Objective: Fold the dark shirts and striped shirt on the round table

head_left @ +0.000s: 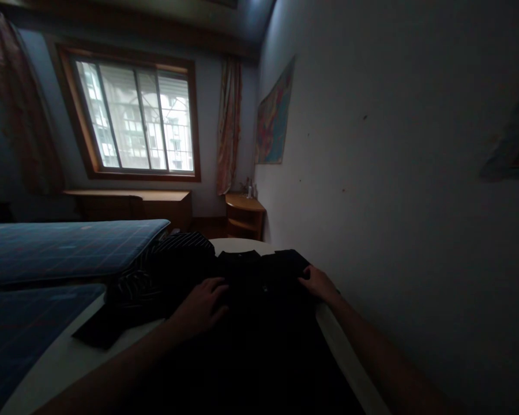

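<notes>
Showing a black garment (259,331) spread on a pale table (69,357) at six o'clock. Probably light, limp; best taken by both shoulders (289,260). Touched at ten by left hand (202,305), loosely parted, gripping nothing visible; at two by curled right hand (322,284), pinch too dark to tell.

A black shirt (259,328), spread on a pale table (64,362), is being held at its right edge by the right hand (320,283) and partly covered by the left hand (200,305).

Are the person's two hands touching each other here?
Apart: the head view plainly shows the left hand and right hand separated, with the black garment visible between them.
</notes>
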A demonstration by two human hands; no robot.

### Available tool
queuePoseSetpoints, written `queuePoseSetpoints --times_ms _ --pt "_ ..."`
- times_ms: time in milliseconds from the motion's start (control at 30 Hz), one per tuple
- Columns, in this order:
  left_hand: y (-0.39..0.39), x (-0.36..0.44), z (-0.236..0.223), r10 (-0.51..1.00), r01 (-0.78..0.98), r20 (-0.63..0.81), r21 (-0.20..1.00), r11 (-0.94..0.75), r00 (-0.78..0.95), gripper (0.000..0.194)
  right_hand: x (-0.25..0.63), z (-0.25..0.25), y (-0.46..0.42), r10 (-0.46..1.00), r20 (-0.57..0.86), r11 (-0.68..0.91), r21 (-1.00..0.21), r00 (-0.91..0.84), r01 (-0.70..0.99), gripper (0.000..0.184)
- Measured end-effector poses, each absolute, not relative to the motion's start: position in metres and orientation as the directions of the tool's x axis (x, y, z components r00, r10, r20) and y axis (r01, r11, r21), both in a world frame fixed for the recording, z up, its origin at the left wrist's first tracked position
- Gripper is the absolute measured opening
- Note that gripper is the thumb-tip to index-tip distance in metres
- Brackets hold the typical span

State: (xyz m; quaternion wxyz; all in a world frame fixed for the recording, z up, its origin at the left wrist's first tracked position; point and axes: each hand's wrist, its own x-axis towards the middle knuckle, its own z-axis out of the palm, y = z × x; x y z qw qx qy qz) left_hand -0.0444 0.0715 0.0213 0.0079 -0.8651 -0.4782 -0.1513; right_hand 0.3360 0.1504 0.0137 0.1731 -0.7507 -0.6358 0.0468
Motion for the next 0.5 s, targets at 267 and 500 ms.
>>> queuePoseSetpoints --times_ms 267,500 --pt "-0.006 -0.002 0.003 0.361 0.352 -0.027 0.303 -0.886 0.932 0.070 0.341 0.033 0.143 0.915 0.169 -0.296 -0.331 0.365 0.896 0.031" --pt "-0.019 0.009 -0.030 0.269 0.257 0.074 0.136 -0.957 0.960 0.071 0.344 0.040 0.136 0.916 0.228 -0.260 -0.284 0.329 0.923 0.029"
